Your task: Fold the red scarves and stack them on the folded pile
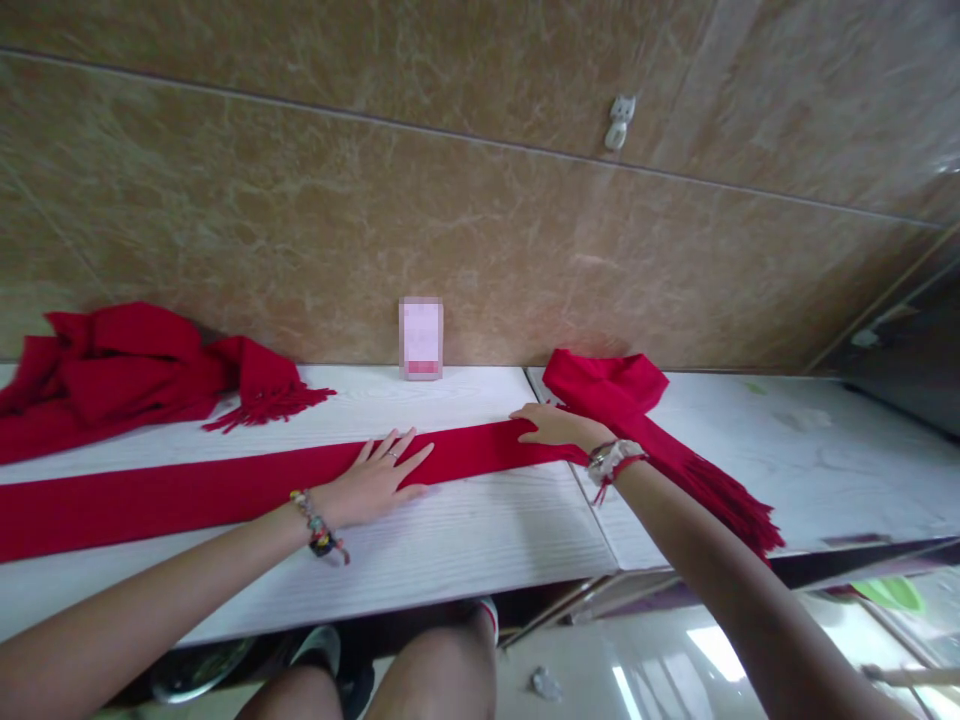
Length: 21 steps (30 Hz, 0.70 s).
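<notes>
Red scarf (247, 488) is lying flat on white wood-grain desk (480, 535), folded into a long narrow strip approx. parallel to desk's front edge; L end is running out of view.

L hand (367, 490): palm down, pressing on strip approx. mid-length. Fingers are spreading wide, incl. thumb, and are gripping nothing. Beaded bracelet (319, 525) is circling L wrist.

R hand (562, 428): resting on strip nr. its R end, by desk seam (600, 510). Fingers are reaching L with a slight bend; whether they are pinching cloth, cannot tell. Light wristband (613, 458) is circling R wrist.

Beyond R hand, red cloth (607, 385) is forming a loose bend nr. wall (337, 220); fringed tail (720, 495) is extending diag. to front edge. Join w/ strip is hiding under R hand & wrist.

Addl. items: crumpled red bundle w/ fringe (135, 365) is lying rear L, behind strip; small pale card-like item (blurred) (421, 335) is standing upright at wall, rear ctr.; white cat-shaped fixture (619, 122) is sitting on wall, upper R.
</notes>
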Motion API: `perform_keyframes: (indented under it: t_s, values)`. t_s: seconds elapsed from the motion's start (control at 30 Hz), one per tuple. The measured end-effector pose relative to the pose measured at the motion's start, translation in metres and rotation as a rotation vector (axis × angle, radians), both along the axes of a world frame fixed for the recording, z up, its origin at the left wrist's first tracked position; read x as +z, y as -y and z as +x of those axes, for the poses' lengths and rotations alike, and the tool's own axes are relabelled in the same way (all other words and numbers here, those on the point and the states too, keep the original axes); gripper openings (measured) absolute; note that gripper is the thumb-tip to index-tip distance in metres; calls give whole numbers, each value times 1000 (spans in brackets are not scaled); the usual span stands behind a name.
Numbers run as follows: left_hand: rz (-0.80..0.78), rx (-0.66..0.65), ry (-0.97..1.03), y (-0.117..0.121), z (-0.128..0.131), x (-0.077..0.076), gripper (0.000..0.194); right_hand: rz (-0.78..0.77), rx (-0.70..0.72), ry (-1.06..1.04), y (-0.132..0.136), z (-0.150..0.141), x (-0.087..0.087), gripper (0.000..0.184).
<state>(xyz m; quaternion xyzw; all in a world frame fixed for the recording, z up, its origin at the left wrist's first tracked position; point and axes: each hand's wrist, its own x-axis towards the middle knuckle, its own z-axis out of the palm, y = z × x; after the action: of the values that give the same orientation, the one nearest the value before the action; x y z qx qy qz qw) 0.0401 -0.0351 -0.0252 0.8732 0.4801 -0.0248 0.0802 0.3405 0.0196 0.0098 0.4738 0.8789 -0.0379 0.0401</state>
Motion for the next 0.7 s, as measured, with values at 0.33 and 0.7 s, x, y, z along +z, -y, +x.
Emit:
perform_keyframes:
  t_s: [0.33,0.7]
  values:
    - [58,-18,103,-2,6,1,52,-153,-70,52,-9,-12,38,30]
    - [124,-37,516,-12,48,32,37,-97,-185,-438,42,-37,48,26]
